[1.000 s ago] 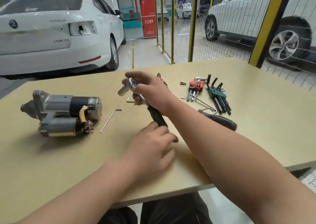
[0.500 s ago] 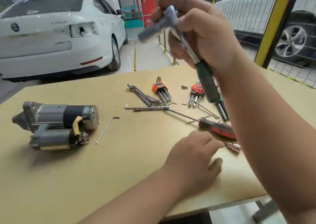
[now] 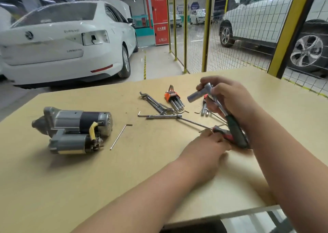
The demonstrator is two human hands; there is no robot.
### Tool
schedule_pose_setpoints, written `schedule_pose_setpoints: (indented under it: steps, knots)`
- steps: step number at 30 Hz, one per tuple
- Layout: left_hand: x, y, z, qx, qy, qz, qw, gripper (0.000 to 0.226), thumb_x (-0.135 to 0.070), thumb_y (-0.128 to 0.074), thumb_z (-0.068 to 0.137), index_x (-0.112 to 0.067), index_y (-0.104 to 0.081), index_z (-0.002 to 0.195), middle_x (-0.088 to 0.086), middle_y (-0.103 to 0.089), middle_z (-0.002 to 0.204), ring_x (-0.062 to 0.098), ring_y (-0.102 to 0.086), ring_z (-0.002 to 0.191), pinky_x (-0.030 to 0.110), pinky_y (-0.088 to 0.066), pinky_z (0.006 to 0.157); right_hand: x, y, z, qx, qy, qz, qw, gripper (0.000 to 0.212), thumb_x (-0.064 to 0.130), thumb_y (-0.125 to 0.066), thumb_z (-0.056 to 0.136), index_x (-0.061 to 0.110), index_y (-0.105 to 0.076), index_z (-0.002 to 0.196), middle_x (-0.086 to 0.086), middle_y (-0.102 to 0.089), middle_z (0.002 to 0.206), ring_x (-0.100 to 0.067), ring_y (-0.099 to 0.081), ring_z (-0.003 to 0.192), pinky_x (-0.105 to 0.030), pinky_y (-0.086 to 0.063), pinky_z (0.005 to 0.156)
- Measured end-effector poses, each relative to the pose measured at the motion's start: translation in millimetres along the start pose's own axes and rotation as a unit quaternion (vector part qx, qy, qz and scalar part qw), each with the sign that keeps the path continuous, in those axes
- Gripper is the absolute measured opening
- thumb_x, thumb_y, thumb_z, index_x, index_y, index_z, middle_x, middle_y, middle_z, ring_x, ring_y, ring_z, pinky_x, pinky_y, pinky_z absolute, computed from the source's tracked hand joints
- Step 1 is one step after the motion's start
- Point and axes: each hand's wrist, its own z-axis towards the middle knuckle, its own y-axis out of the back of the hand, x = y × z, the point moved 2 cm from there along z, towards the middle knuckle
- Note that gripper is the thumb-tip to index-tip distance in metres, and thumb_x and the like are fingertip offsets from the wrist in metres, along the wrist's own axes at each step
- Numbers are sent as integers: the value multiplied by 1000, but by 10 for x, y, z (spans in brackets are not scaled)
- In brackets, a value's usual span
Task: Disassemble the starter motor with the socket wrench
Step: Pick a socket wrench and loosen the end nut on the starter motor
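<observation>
Table (image 3: 71,188): a wide, pale board; everything for the work lies on it.

Starter motor (image 3: 74,129): it lies on its side on the table, and no hand touches it. I judge it heavy and stiff, a metal casting that will not bend. Its round bodies may roll under the turning force. It is best to take hold around the large barrel and to press it down. The yellow lead near its end looks softer, so it is not a place to hold.

Socket wrench (image 3: 218,108): it is held in the air, well to the right of the starter motor. The socket points back toward the motor. I judge it rigid and rather light, with a smooth steel shaft (slippery if the palm is oily). The dark handle gives the surer hold.

Right hand (image 3: 230,101): the fingers curl around the shaft of the wrench just below its head. The forearm comes in from the right of the motor, and the handle sticks down out of the fist.

Left hand (image 3: 204,149): it is low over the table, to the right of the motor, and holds nothing. The fingers are loose and reach toward the screwdriver (image 3: 221,134). Blur hides whether they touch it.

Long hex key (image 3: 120,136): it lies just to the right of the motor.
</observation>
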Motion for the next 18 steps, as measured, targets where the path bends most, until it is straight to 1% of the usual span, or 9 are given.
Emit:
schedule_pose_setpoints:
  steps: [2,4,6,8,11,13,14,16,18]
  knots:
    - [370,113,-128,-10,52,-7,999,27,-18,-48,93,-14,-62,116,3,-55,122,22,-37,116,34,-37,97,-94,-214,34,-15,-26,-40,999,34,-4,-42,80,6,-65,103,-13,-69,94,-20,-44,48,-26,-38,44]
    - [660,205,-238,-31,97,-46,994,24,-17,-50,92,-15,-65,111,-1,-53,128,16,-42,120,26,-36,98,-188,-396,108,-45,-55,-54,996,32,-4,-44,81,8,-66,101,-14,-68,94,-18,-47,49,-27,-40,44]
    - [823,261,-280,-53,122,-100,986,22,-12,-52,89,-14,-67,105,-4,-54,129,15,-50,114,18,-37,94,-295,-544,215,-86,-86,-46,991,29,-2,-45,82,11,-67,98,-13,-66,93,-17,-50,54,-25,-43,46]
    - [958,299,-259,-108,150,-114,976,25,-7,-51,86,-14,-68,103,-3,-57,124,17,-53,109,21,-39,91,-436,-631,317,-136,-103,-20,985,27,1,-46,84,12,-65,99,-11,-64,91,-17,-51,58,-25,-44,48]
    - [1284,375,-177,-169,256,-3,952,34,-10,-46,88,-19,-60,118,1,-53,124,22,-46,113,32,-37,95,-694,-590,349,-208,-86,-84,971,26,7,-47,82,16,-62,101,-4,-65,79,-13,-50,47,-26,-41,47]
    - [1510,394,-126,-128,314,95,936,39,-17,-43,90,-24,-51,128,2,-47,129,24,-39,116,33,-31,96,-801,-522,309,-219,-74,-140,963,24,13,-47,79,21,-62,96,1,-67,69,-11,-50,42,-27,-40,47]
    - [1589,389,-94,-94,328,117,933,38,-21,-42,92,-25,-50,128,2,-46,130,25,-37,116,34,-30,97,-820,-488,285,-216,-68,-153,962,23,15,-47,77,24,-62,92,3,-67,67,-11,-49,40,-28,-39,46]
    - [1679,373,-32,-47,340,113,933,32,-26,-39,94,-24,-55,121,3,-48,127,26,-37,115,36,-31,96,-812,-419,257,-204,-51,-176,962,18,19,-49,76,27,-61,87,8,-65,62,-14,-47,41,-28,-38,46]
    - [1730,351,3,-32,331,111,937,28,-29,-38,95,-24,-57,115,4,-49,122,27,-38,113,37,-31,94,-788,-365,244,-196,-31,-225,954,14,21,-54,78,28,-62,87,10,-62,61,-16,-47,46,-26,-36,47]
